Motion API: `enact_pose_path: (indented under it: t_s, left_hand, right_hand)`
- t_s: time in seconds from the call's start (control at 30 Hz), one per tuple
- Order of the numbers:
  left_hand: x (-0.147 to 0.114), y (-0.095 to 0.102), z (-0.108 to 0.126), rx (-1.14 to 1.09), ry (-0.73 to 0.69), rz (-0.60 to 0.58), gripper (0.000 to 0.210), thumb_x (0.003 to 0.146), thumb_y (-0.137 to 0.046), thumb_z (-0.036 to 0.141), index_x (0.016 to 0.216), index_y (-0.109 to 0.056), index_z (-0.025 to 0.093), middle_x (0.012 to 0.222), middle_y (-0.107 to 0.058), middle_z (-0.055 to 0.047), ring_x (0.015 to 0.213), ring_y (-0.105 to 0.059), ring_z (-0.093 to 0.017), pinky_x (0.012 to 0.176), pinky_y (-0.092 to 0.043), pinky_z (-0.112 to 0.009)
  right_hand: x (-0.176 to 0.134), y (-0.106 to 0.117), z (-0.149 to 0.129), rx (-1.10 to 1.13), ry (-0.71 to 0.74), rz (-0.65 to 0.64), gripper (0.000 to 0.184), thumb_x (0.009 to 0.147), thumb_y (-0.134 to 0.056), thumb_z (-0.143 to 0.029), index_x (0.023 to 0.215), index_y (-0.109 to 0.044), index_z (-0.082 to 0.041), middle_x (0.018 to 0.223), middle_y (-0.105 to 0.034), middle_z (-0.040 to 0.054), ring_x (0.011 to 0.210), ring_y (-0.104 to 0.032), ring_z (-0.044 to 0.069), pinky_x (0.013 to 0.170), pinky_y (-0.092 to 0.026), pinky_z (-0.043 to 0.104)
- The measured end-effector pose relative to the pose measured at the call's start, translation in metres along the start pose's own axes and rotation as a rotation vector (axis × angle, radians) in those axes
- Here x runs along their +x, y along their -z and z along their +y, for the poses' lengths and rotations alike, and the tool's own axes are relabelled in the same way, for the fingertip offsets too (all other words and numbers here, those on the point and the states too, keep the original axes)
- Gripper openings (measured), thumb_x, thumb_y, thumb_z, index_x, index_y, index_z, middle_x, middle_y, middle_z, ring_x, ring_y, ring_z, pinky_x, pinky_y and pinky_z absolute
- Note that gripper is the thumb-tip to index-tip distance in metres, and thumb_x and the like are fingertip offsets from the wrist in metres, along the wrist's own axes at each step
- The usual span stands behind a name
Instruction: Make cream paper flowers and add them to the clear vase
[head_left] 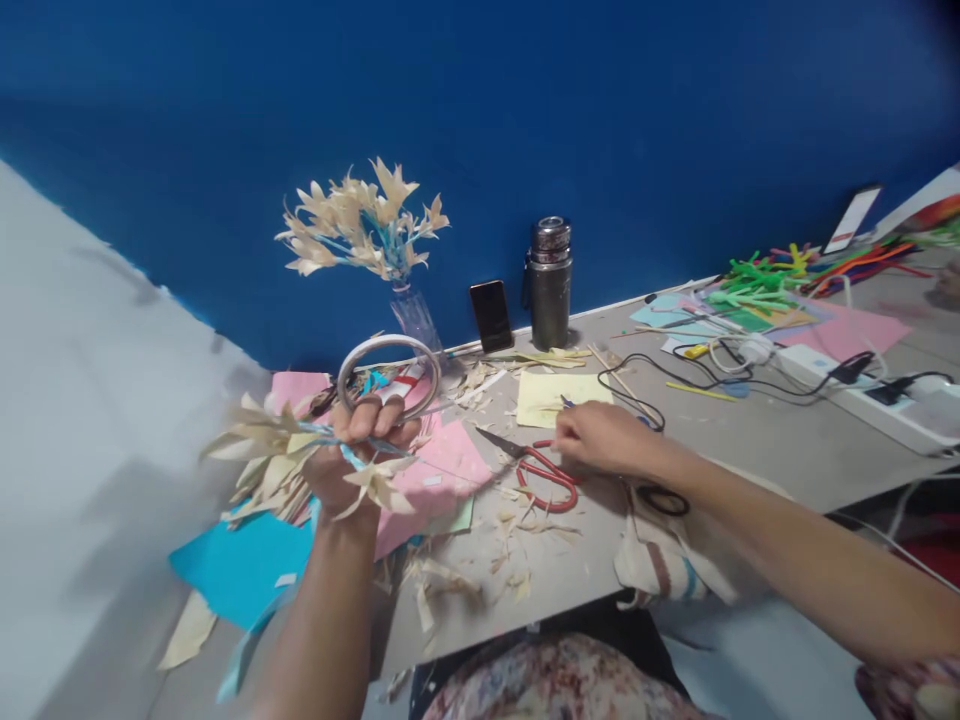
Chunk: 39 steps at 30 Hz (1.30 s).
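My left hand point(358, 455) is raised above the table's left end, gripping a bunch of cream paper flowers point(266, 455) on blue stems, with a tape roll point(388, 375) hooked on its fingers. My right hand point(596, 437) rests low on the grey table point(750, 440), fingers on the handles of the red scissors point(541, 472), which lie with the blades pointing left. A yellow paper sheet point(551, 395) lies just behind that hand.
A clear vase of cream paper flowers point(367, 225), a black phone point(491, 315) and a metal flask point(550, 283) stand along the blue wall. Pink paper point(450, 470), blue paper point(240, 570), scraps, cables, a power strip point(892, 400) and pipe cleaners point(757, 280) cover the table.
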<state>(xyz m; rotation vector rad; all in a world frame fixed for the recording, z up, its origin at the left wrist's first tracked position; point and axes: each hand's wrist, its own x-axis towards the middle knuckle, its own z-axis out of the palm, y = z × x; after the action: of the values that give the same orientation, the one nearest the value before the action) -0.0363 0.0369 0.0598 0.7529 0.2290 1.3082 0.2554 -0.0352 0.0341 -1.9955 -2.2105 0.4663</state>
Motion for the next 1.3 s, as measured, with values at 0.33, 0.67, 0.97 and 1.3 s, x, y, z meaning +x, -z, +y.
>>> enact_pose_path:
  t_s: [0.33,0.67,0.97,1.3]
  left_hand:
    - [0.002,0.016,-0.003,0.006,-0.007,-0.118,0.045,0.051,-0.087,0.022,0.054,-0.043,0.017,0.057,-0.048,0.005,0.059,-0.048,-0.01,0.053,-0.042,-0.022]
    - [-0.003,0.012,-0.011,0.156,-0.039,-0.098,0.048,0.047,-0.093,0.031,0.051,-0.046,0.019,0.058,-0.051,0.004,0.074,-0.059,-0.017,0.077,-0.055,-0.036]
    - [-0.001,0.016,-0.01,0.154,-0.054,-0.034,0.038,0.054,-0.089,0.03,0.057,-0.052,0.021,0.062,-0.055,0.005,0.087,-0.067,-0.022,0.09,-0.055,-0.044]
    - [-0.004,0.011,-0.011,0.186,-0.079,-0.097,0.035,0.057,-0.088,0.03,0.062,-0.054,0.021,0.07,-0.057,0.004,0.094,-0.066,-0.024,0.102,-0.047,-0.054]
  right_hand:
    - [-0.083,-0.009,0.057,-0.093,-0.067,-0.153,0.006,0.079,-0.056,-0.022,0.083,-0.061,-0.02,0.083,-0.069,0.0053,0.073,-0.061,0.021,0.058,-0.027,0.028]
    - [-0.093,-0.01,0.071,0.048,-0.019,-0.113,0.013,0.086,-0.053,-0.024,0.073,-0.058,-0.024,0.071,-0.067,0.0084,0.064,-0.059,0.022,0.058,-0.032,0.033]
    - [-0.06,0.033,0.0,0.027,0.184,0.131,0.029,0.079,-0.062,-0.031,0.106,-0.066,-0.02,0.089,-0.069,0.0056,0.073,-0.061,0.019,0.063,-0.039,0.027]
    - [-0.023,0.051,-0.047,-0.253,0.287,0.186,0.021,0.08,-0.062,-0.04,0.079,-0.063,-0.019,0.08,-0.072,0.0052,0.065,-0.06,0.018,0.054,-0.02,0.028]
